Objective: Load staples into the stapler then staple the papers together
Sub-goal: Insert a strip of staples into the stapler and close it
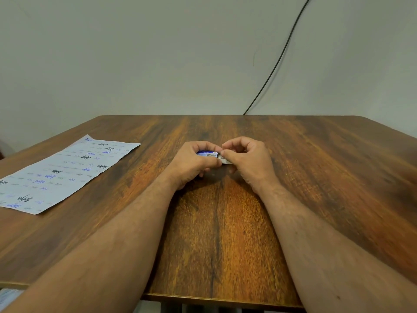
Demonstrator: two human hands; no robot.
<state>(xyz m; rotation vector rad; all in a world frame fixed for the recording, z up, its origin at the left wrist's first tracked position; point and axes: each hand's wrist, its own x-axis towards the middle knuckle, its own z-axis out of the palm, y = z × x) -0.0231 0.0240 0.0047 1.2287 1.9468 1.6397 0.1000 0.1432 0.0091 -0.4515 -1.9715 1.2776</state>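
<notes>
Holding the staple box (pixel 206 154) firmly in left hand (pixel 191 163), right hand (pixel 246 161) pinching its inner tray (pixel 225 161); pull gently toward 3 o'clock, level above the bench (pixel 225 233).

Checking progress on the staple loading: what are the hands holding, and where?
Left hand grips the small blue staple box round its body; right hand pinches the inner tray sticking out its end.

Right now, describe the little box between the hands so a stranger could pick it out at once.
Start at the brown wooden table and look to its middle, where both hands meet. The left hand grips a small blue staple box, while the right hand pinches its pale inner tray, slid partly out. It is the only small blue thing there; the paper sheet lies flat, far left.
</notes>
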